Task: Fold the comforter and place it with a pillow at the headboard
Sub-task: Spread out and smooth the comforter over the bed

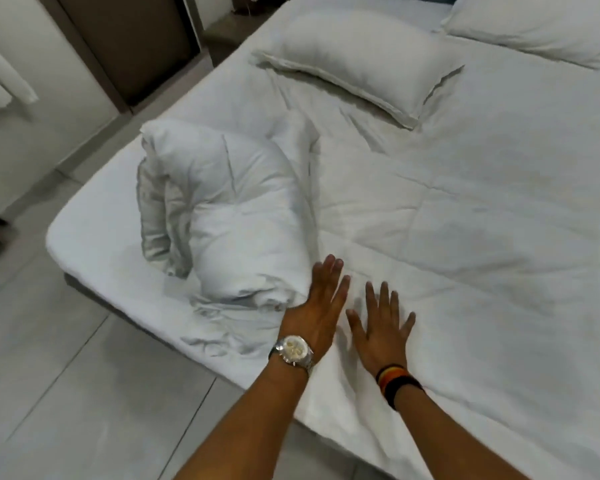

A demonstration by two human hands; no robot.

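Note:
A white comforter point(447, 230) lies spread flat across the bed, and its left part point(229, 209) is rolled up into a thick bundle near the bed's left edge. My left hand point(323, 303), with a wristwatch, lies flat with straight fingers against the right side of that bundle. Just to its right, my right hand point(381, 327), wearing dark wristbands, presses flat on the spread comforter with fingers splayed. A white pillow point(357, 60) lies behind the bundle, and a second pillow point(541, 26) sits at the top right.
The bed's near left corner point(84, 244) shows bare sheet. Grey tiled floor point(66, 375) runs along the left and front. A dark wooden door or cabinet point(129, 46) stands at the back left, with white cloth point(0, 74) hanging at the far left.

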